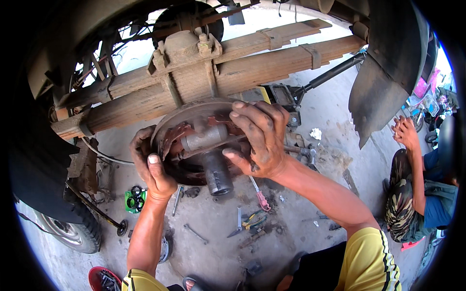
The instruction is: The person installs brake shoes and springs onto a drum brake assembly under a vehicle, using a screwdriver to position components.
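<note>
A round drum brake assembly [213, 107] hangs below the leaf spring [252, 68]; its inner parts are reddish brown. A grey metal cylinder [206, 137] lies across its upper middle. From its centre a dark spindle [218, 177] sticks out toward me. My left hand [154, 167] grips the left rim, fingers round the outer edge and thumb in front. On the right side my right hand [262, 138] is closed over the edge, its fingers bent at the upper right and its thumb near the spindle. Both hands are smeared with dark grease. What their fingertips touch behind the rim is hidden.
On the floor lie pliers [255, 219], a wrench [196, 234] and a red-handled screwdriver [260, 196]. A green box with black rings [135, 199] stands left, a red bucket [104, 280] lower left. Behind is a jack [284, 97]. Another person [412, 184] sits at the right, hands together.
</note>
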`<state>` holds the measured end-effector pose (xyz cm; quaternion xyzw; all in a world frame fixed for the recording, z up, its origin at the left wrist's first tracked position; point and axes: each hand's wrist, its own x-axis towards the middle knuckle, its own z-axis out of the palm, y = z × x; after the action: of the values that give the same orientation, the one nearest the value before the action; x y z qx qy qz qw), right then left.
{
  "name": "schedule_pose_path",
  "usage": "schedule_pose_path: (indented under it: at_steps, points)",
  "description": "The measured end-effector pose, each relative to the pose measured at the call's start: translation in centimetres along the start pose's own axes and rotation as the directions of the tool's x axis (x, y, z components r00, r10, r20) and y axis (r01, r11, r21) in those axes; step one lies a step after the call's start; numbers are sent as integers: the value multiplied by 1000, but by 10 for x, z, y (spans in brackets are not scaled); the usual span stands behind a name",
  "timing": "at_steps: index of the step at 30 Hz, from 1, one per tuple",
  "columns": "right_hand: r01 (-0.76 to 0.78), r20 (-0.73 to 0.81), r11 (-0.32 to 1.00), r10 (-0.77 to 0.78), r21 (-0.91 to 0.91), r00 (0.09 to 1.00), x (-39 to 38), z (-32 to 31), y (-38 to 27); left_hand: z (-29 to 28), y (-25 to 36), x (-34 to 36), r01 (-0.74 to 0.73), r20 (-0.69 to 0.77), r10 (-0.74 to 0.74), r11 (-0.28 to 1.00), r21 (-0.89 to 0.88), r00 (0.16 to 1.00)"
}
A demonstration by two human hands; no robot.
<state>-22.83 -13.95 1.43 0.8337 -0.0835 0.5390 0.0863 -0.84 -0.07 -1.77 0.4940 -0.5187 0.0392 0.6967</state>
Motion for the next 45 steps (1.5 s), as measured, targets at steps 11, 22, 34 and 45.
schedule_pose_path:
  at_steps: [11, 22, 34, 45]
  points:
    - [-73, -26, 973, 80, 221, 996, -6, 2, 9, 2, -4, 0, -8, -8, 8, 1000, 8, 1000]
    - [-85, -63, 912, 120, 401, 991, -12, 9, 15, 1, -12, 0, -31, -55, 31, 1000, -3, 998]
    - [-303, -99, 864, 370, 402, 924, -17, 4, -13, 1, -17, 1, -49, -63, 48, 999, -11, 997]
    - [-658, 73, 480, 774, 580, 629, -20, -1, -29, 4, -10, 1, -61, -52, 63, 998, 30, 997]
